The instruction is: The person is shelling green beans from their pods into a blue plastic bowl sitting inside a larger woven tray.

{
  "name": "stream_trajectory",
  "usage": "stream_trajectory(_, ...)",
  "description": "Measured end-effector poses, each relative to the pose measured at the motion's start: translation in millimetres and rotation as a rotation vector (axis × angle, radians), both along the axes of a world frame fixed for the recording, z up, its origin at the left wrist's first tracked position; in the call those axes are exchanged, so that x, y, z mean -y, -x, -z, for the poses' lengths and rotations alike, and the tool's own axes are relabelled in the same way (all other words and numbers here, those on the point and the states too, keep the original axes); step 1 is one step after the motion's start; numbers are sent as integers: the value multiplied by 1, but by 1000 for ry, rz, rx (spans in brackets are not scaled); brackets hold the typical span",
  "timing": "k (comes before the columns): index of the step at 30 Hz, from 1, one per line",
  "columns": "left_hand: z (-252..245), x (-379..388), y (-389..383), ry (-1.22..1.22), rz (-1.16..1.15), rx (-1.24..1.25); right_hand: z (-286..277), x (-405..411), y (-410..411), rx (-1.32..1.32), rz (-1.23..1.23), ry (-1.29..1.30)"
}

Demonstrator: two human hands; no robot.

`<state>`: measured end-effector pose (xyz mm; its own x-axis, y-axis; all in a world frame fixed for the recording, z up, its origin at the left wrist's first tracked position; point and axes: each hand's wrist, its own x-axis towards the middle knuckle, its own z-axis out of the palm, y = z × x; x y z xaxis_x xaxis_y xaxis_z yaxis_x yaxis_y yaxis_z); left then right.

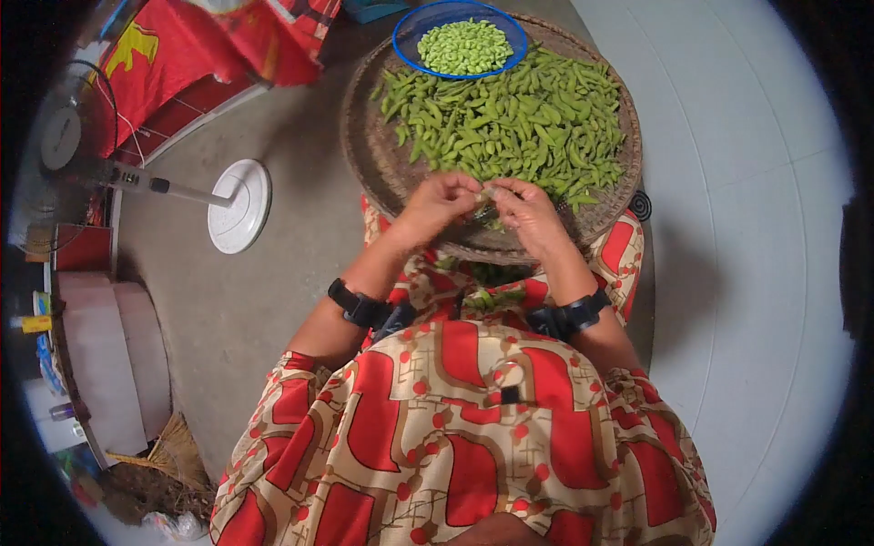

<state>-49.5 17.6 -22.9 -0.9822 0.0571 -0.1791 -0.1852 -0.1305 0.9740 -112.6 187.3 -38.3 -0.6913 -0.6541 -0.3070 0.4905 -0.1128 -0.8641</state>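
My left hand (445, 205) and my right hand (522, 208) meet over the near part of a round woven bamboo tray (382, 167). Pinched between the fingertips of both is a small bean pod (486, 194), mostly covered by the fingers. Beyond my hands lies a wide heap of green soybean pods (519, 123). At the tray's far rim sits a blue mesh basket (404, 41) holding shelled green beans (466, 46). The near edge of the tray is over my lap, on patterned red and cream cloth.
A standing fan with a round white base (239, 206) is on the floor at left. A straw broom (174, 450) and a white cabinet (113, 362) are at lower left. Red cloth (198, 48) hangs at upper left. A dark coil (640, 205) lies by the tray's right rim.
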Motion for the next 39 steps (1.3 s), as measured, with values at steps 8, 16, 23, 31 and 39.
stream_trajectory(8,-4,-11,-5,-290,-25,214,-6,-2,0,45,88,114)
stream_trajectory(16,-13,-12,-10,-379,98,239,-5,-7,1,73,12,197)
stream_trajectory(23,-14,-12,-12,-545,156,281,-4,-6,2,112,-2,208)
stream_trajectory(31,1,-13,-8,252,-84,-100,-3,-3,-2,-45,21,38)
stream_trajectory(39,-8,-20,-8,970,-179,-410,16,9,-5,-630,110,-243)
